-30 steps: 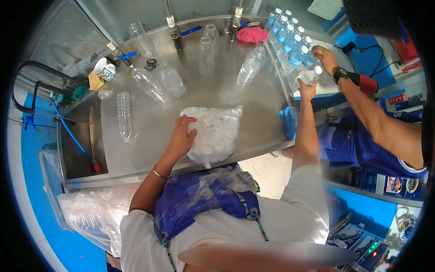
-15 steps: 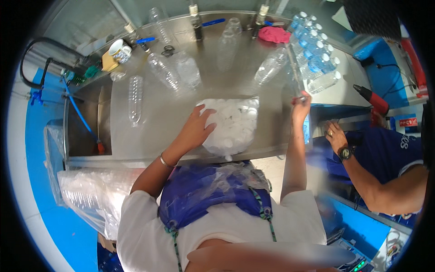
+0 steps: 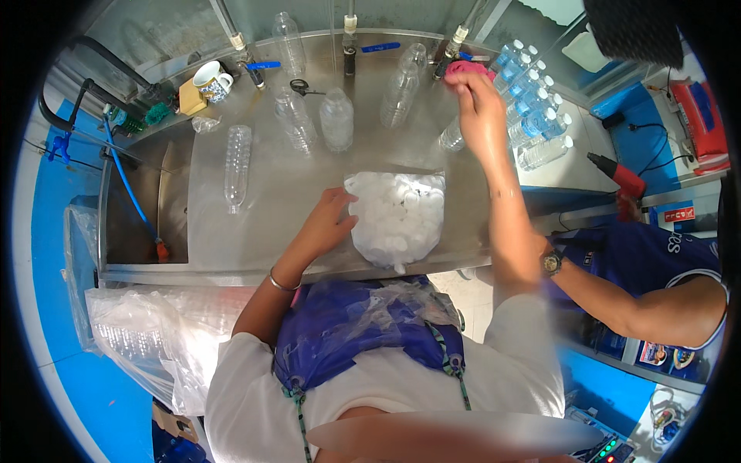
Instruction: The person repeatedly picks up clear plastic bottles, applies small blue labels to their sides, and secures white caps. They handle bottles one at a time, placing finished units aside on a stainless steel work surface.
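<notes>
A clear bag of small white caps (image 3: 397, 220) lies near the front edge of the steel counter. Beside its left edge is my left hand (image 3: 326, 221), open, its fingers loosely bent and the tips by the plastic. My right hand (image 3: 485, 112) is stretched far across the counter, fingers extended in front of a crumpled pink cloth (image 3: 469, 69). Whether the fingertips touch the cloth I cannot tell. Just left of that hand, a clear bottle (image 3: 451, 137) is partly covered by it. Another empty bottle (image 3: 400, 96) stands farther left.
More clear bottles (image 3: 336, 119) stand on the counter, and one lies (image 3: 237, 170) beside the sink (image 3: 147, 208). Capped bottles (image 3: 532, 112) crowd the right ledge. Scissors (image 3: 301, 87) and a mug (image 3: 212, 82) sit behind. A co-worker's arm (image 3: 594, 289) comes in from the right.
My right hand has moved from the counter's right edge up and left to the pink cloth. My left hand stays by the bag. The co-worker's hand has moved left, behind my right forearm.
</notes>
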### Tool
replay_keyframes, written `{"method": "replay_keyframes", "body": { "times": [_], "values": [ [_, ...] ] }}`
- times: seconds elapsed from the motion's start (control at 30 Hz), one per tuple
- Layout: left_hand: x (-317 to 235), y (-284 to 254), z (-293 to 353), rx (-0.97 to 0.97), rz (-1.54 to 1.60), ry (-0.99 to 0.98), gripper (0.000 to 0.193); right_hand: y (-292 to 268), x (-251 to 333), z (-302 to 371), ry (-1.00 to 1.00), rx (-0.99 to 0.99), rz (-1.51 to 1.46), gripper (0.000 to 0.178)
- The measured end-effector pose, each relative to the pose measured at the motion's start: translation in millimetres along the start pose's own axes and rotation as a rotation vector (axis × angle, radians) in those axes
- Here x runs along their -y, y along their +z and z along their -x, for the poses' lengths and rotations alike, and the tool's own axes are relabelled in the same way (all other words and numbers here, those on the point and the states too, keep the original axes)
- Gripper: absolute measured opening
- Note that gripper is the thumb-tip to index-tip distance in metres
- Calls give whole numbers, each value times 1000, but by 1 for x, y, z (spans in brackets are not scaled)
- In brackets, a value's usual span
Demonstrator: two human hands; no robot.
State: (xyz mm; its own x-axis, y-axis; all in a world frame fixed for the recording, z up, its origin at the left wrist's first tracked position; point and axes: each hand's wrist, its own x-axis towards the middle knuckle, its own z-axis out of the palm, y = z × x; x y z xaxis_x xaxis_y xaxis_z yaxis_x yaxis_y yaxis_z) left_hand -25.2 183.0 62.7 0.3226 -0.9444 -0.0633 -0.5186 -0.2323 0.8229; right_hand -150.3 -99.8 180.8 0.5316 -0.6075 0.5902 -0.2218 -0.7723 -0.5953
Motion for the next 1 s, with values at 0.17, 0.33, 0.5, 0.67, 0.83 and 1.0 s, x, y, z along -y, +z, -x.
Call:
{"method": "replay_keyframes", "body": {
  "times": [0.17,0.33,0.5,0.67,0.83,1.0],
  "values": [
    [18,-8,20,-86,-47,43,37,59,-53,-99,156,102,668,24],
    [19,-14,35,-127,30,37,37,87,-129,-148,465,292,863,29],
    [20,-25,56,-143,221,-57,35,91,-162,-174,797,543,889,35],
    [26,-34,64,-172,231,-73,33,97,-167,-178,790,685,1068,37],
    [24,-38,60,-142,242,-64,33,104,-171,-170,762,579,1206,37],
    [18,-37,55,-93,267,-51,32,106,-185,-177,782,673,1149,49]
  ]
}}
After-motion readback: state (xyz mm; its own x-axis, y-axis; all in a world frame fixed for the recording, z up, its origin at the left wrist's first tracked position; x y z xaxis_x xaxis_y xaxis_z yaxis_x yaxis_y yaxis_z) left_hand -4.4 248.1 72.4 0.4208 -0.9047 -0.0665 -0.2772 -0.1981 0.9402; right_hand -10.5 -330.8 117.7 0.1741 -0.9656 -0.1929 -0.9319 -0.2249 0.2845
